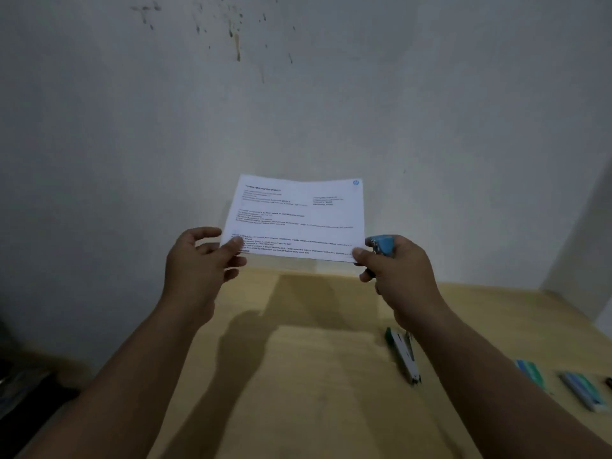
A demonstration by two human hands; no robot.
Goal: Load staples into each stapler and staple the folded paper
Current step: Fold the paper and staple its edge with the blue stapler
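Note:
I hold a folded white printed paper [298, 217] up in the air in front of the wall. My left hand [198, 256] pinches its lower left corner between thumb and fingers. My right hand [394, 270] grips a small blue stapler [382, 244] at the paper's lower right corner, its jaws at the paper's edge. A green and white stapler [402, 354] lies open on the wooden table [314, 376] below my right forearm.
Two staple boxes, blue-green [531, 372] and blue-white [583, 390], lie on the table at the right. A small dark object [608, 380] sits at the right edge. The stained wall [298, 94] rises just behind the table. Dark clutter sits at the lower left.

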